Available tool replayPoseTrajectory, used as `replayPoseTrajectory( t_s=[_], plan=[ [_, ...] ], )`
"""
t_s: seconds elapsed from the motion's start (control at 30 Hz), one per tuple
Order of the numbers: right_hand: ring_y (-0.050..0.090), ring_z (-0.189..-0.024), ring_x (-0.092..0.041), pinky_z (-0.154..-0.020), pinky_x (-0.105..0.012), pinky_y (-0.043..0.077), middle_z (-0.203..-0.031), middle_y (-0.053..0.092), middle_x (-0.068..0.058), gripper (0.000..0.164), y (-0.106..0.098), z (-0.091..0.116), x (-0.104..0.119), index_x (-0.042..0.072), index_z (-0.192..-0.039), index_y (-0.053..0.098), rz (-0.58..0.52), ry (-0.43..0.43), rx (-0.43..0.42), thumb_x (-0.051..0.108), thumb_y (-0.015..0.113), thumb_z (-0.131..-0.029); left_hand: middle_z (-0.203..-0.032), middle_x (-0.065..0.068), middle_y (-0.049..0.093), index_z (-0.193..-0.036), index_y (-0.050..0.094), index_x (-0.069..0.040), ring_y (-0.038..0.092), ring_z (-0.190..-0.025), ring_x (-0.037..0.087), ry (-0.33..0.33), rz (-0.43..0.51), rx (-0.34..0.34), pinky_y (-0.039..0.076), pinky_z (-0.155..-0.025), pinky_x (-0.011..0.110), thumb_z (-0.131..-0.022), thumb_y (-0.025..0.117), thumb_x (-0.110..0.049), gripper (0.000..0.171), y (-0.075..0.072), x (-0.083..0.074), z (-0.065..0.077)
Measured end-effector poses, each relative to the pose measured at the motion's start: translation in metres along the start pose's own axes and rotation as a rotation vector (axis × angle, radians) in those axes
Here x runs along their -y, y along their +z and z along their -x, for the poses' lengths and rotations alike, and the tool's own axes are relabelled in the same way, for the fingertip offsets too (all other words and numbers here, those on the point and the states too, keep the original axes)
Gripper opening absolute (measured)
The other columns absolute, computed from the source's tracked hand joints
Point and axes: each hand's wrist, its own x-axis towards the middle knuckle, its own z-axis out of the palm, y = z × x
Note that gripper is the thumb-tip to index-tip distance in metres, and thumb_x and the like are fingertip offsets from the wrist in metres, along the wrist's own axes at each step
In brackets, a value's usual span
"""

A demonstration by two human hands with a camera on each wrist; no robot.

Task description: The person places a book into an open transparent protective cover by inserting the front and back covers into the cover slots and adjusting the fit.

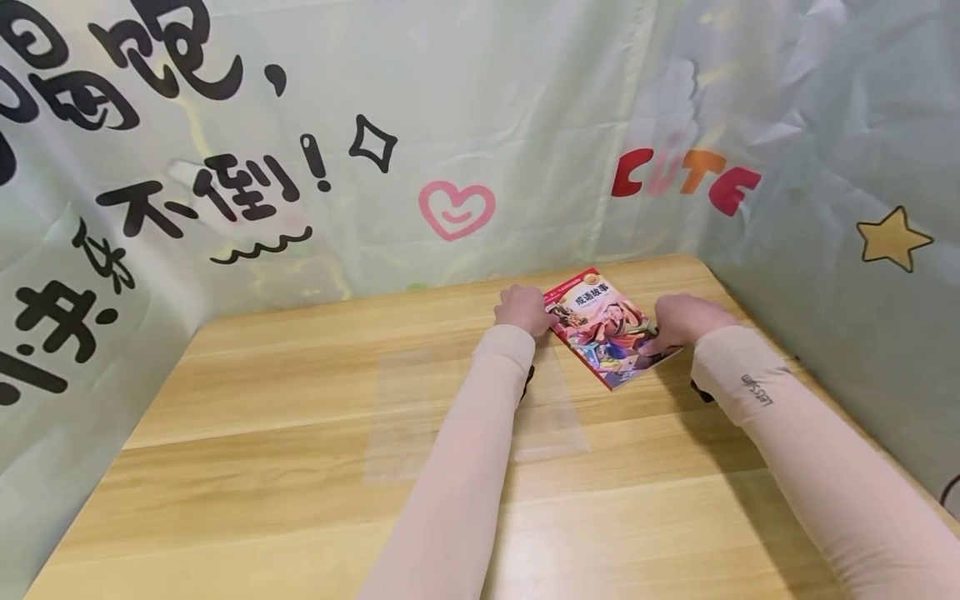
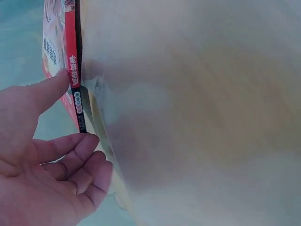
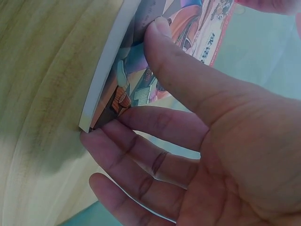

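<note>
The book cover (image 1: 606,323) and spine (image 2: 73,54) read 成语故事 — the backdrop (image 1: 540,108) "CUTE" and "不倒!"

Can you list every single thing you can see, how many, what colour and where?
book: one, colourful with red edging, between the hands
clear sheet: one or two (arm hides the middle), see-through, on the table
table: one, light wood, below everything
backdrop: count unclear, pale green, behind and beside the table
writing: several characters, black, backdrop's left
four-pointed star: one, black outline, right of the writing
heart: one, pink, backdrop's middle
word CUTE: one, red, pink and orange, right of the heart
gold star: one, gold, far right
sleeves: two, pale, on the arms
left hand: one, gripping the book's spine side
right hand: one, gripping the book's near corner
</note>
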Motion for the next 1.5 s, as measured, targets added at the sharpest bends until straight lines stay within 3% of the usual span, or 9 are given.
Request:
replayPoseTrajectory(
  t_s=[0.27, 0.4, 0.57, 0.93, 1.0, 1.17, 1.27, 1.37, 1.5],
  plan=[
    [0.052, -0.072, -0.025, -0.07, -0.041, 0.046, -0.076, 0.057, -0.009, 0.048, 0.002, 0.001, -0.002, 0.008, -0.074, 0.057, -0.007, -0.006, 0.011, 0.042, 0.089, -0.087, -0.121, 0.004, 0.077, -0.105, 0.079, -0.013, 0.069, -0.109, 0.024, 0.056, 0.092, -0.073, 0.06, -0.094, 0.038, -0.104, 0.07, -0.043, 0.032, 0.003, 0.001, -0.012],
    [0.051, -0.071, -0.024, -0.069, -0.039, 0.044, -0.075, 0.055, -0.008, 0.048, 0.002, -0.001, -0.004, 0.008, -0.075, 0.058, -0.009, -0.001, 0.019, 0.043, 0.088, -0.088, -0.122, 0.008, 0.077, -0.126, 0.07, -0.006, 0.073, -0.104, 0.022, 0.044, 0.198, -0.103, 0.061, -0.094, 0.035, -0.105, 0.069, -0.037, 0.037, 0.0, -0.003, -0.013],
    [0.05, -0.071, -0.024, -0.067, -0.036, 0.042, -0.073, 0.054, -0.008, 0.048, 0.0, -0.001, -0.004, 0.006, -0.075, 0.059, -0.004, -0.003, 0.02, 0.043, 0.088, -0.089, -0.131, 0.019, 0.072, -0.158, 0.037, -0.001, 0.074, -0.117, 0.031, 0.003, 0.38, -0.135, 0.06, -0.103, 0.038, -0.101, 0.074, -0.026, 0.072, -0.01, -0.011, -0.005],
    [0.05, -0.07, -0.022, -0.067, -0.034, 0.041, -0.072, 0.052, -0.006, 0.047, 0.002, -0.006, -0.008, 0.005, -0.077, 0.061, -0.006, 0.005, 0.045, 0.042, 0.086, -0.091, -0.111, 0.01, 0.077, -0.106, 0.075, -0.003, 0.071, -0.102, 0.024, 0.036, 0.423, -0.149, 0.06, -0.094, 0.035, -0.096, 0.082, -0.03, 0.03, -0.017, -0.007, -0.007],
    [0.049, -0.069, -0.022, -0.067, -0.034, 0.04, -0.072, 0.051, -0.005, 0.047, 0.003, -0.007, -0.009, 0.005, -0.077, 0.062, -0.01, 0.006, 0.049, 0.043, 0.086, -0.091, -0.095, 0.006, 0.073, -0.089, 0.071, -0.008, 0.068, -0.088, 0.021, 0.044, 0.422, -0.148, 0.059, -0.083, 0.035, -0.098, 0.077, -0.033, 0.027, 0.002, -0.001, -0.039],
    [0.046, -0.066, -0.019, -0.064, -0.031, 0.038, -0.068, 0.046, -0.001, 0.047, 0.003, -0.01, -0.011, 0.008, -0.073, 0.06, -0.02, -0.003, 0.058, 0.043, 0.087, -0.09, -0.08, 0.008, 0.065, -0.085, 0.062, -0.008, 0.062, -0.069, 0.022, 0.077, 0.536, -0.068, 0.054, -0.065, 0.035, -0.106, 0.061, -0.023, 0.025, 0.006, 0.006, -0.049],
    [0.044, -0.064, -0.017, -0.062, -0.03, 0.036, -0.066, 0.044, 0.001, 0.048, 0.003, -0.011, -0.012, 0.011, -0.069, 0.056, -0.029, -0.016, 0.062, 0.043, 0.086, -0.09, -0.081, 0.01, 0.067, -0.113, 0.061, 0.0, 0.067, -0.07, 0.025, 0.079, 0.635, -0.024, 0.054, -0.063, 0.031, -0.107, 0.056, -0.013, 0.016, -0.014, 0.002, -0.014],
    [0.04, -0.061, -0.015, -0.061, -0.028, 0.034, -0.063, 0.04, 0.004, 0.052, 0.003, -0.012, -0.015, 0.015, -0.065, 0.051, -0.041, -0.037, 0.066, 0.044, 0.086, -0.09, -0.077, 0.005, 0.063, -0.132, 0.052, -0.001, 0.064, -0.063, 0.02, 0.061, 0.692, -0.018, 0.05, -0.06, 0.026, -0.106, 0.054, -0.01, 0.027, -0.017, -0.002, -0.003],
    [0.038, -0.058, -0.011, -0.06, -0.027, 0.033, -0.059, 0.037, 0.008, 0.054, 0.003, -0.012, -0.022, 0.018, -0.061, 0.048, -0.079, -0.068, 0.075, 0.046, 0.08, -0.094, -0.078, 0.004, 0.059, -0.134, 0.051, -0.005, 0.054, -0.056, 0.013, 0.061, 0.749, -0.025, 0.047, -0.056, 0.026, -0.106, 0.055, -0.009, 0.029, -0.02, -0.006, 0.003]
  ],
)
